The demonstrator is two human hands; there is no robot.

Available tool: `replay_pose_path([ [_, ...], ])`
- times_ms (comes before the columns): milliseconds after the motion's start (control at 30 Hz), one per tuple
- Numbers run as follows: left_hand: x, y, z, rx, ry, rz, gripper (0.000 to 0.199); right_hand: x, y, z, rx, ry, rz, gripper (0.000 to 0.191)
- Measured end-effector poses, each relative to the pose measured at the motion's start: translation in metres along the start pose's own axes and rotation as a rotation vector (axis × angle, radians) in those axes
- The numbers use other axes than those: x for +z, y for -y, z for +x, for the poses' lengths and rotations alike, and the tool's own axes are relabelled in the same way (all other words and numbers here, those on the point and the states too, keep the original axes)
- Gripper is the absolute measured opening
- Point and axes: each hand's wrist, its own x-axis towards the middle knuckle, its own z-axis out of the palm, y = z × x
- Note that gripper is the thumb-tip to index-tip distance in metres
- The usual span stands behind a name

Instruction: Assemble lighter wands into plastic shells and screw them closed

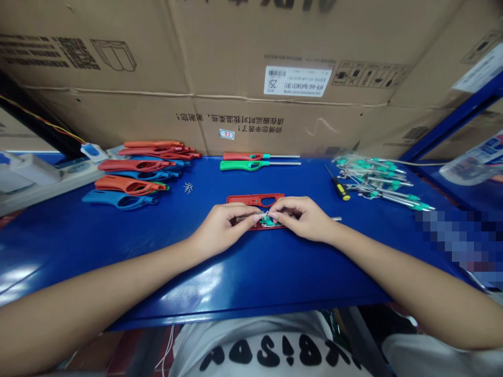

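My left hand (230, 220) is closed in a pinch on a slim translucent part (260, 215) above an open red lighter shell half (255, 227). My right hand (301, 217) pinches at the other end, by green pieces and white wires (271, 222) lying in the shell. What its fingertips hold is too small to make out. A metal tube (337, 219) sticks out beyond the right hand. Just behind both hands lies the other red shell half (245, 199), its trigger opening to the right.
Finished-looking red (241, 156) and green lighters (239, 165) lie at the back. Coloured handle shells (118, 198) are piled left, near small screws (188, 187). A yellow-black screwdriver (340, 189) and several metal tubes with green ends (393, 180) lie right. A cardboard box (149, 112) stands behind.
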Motion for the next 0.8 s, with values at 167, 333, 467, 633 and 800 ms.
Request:
replay_pose_path([
  [167,-0.0005,-0.0015,0.0003,0.013,0.015,0.014,0.023,0.0010,0.0001,0.0005,-0.011,-0.005,-0.004,0.023],
  [333,0.0005,-0.0010,0.0010,0.006,0.021,0.010,0.025,0.0024,0.0005,0.0007,0.010,-0.015,-0.006,0.025],
  [467,0.0014,0.0006,0.0010,-0.006,0.031,-0.038,0.024,0.0041,0.0014,0.0011,0.029,-0.020,0.015,0.025],
  [633,0.0012,-0.0012,0.0008,-0.028,0.040,-0.039,0.025,0.0056,0.0002,0.0014,0.026,-0.032,-0.006,0.023],
  [800,-0.0001,-0.0036,0.0019,-0.026,0.039,-0.013,0.026,0.0067,-0.0005,0.0013,0.019,-0.042,-0.030,0.024],
])
